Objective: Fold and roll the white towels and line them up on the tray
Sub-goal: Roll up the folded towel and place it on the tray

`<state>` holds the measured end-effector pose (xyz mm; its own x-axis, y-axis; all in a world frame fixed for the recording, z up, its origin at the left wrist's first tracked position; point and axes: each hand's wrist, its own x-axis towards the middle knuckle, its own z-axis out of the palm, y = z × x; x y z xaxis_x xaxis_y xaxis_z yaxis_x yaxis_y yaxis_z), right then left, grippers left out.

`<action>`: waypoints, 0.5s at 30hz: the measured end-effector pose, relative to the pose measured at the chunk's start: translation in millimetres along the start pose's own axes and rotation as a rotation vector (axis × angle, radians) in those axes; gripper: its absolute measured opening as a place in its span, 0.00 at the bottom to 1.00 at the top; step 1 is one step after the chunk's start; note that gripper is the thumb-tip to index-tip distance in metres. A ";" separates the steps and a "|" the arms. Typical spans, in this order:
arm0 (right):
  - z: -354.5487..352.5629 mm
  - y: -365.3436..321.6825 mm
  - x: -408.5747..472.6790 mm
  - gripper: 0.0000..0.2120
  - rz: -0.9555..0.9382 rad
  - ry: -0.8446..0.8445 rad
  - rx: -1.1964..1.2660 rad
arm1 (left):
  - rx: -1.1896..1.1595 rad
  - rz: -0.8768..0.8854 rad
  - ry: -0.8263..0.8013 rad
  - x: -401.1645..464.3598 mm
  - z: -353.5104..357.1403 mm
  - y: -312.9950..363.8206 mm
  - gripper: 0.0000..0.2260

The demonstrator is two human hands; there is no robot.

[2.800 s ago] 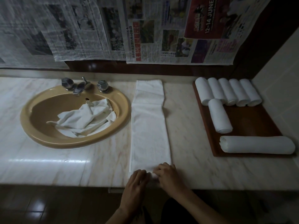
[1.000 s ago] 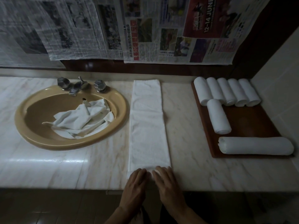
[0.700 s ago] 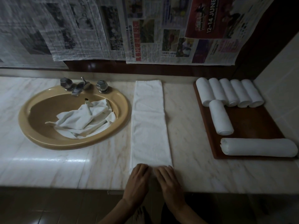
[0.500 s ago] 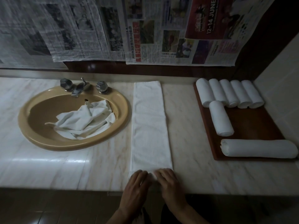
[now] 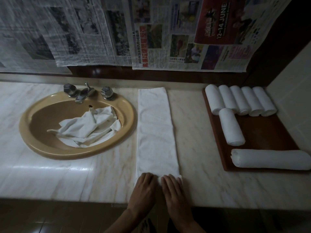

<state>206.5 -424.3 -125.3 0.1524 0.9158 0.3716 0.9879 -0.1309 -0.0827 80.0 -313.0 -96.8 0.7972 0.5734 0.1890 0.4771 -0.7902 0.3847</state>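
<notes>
A white towel folded into a long narrow strip lies on the marble counter, running from the back wall to the front edge. My left hand and my right hand lie side by side on its near end, fingers stretched forward and pressing it down. That end is hidden under them. To the right, a brown wooden tray carries a back row of several rolled towels, one more roll in front of them, and a longer roll lying crosswise at its near edge.
A tan oval sink on the left holds crumpled white towels, with a metal tap behind it. Newspaper sheets cover the back wall. A pale wall borders the tray on the right.
My fingers, curled at the towel's near end before, now lie flatter and a little further forward on it. The tray and the sink are unchanged.
</notes>
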 end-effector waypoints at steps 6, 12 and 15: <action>2.5 11.2 24.7 0.19 0.030 0.038 0.127 | -0.042 -0.015 0.094 -10.5 3.4 8.8 0.19; -13.0 3.4 10.2 0.18 0.010 0.021 0.197 | 0.025 0.043 0.142 -47.1 21.7 5.3 0.18; -14.2 7.9 10.7 0.24 -0.015 -0.039 0.159 | 0.057 0.027 0.141 -37.1 15.7 5.0 0.24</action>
<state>216.3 -420.9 -108.9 0.1333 0.9316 0.3383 0.9729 -0.0579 -0.2239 58.7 -341.7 -116.1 0.7519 0.5733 0.3255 0.4794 -0.8144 0.3270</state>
